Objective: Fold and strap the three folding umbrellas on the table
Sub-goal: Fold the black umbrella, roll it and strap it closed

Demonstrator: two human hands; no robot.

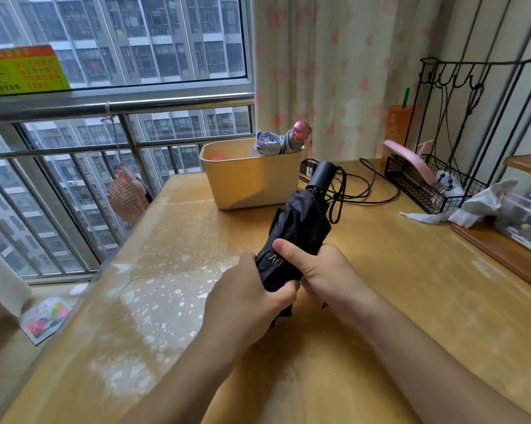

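Here, black umbrella tilted, handle up and away.

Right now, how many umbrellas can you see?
2. The black umbrella is gripped by the left hand and right hand; the grey umbrella stands in the bin. Another may be hidden inside it.

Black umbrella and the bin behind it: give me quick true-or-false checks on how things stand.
1. The left hand and right hand both grip the black umbrella. True.
2. Its handle points toward the person. False: it points away, toward the yellow bin.
3. A grey umbrella with a pink handle stands in the yellow bin. True.
4. The black umbrella lies flat on the table. False: the hands hold it tilted, handle end raised.
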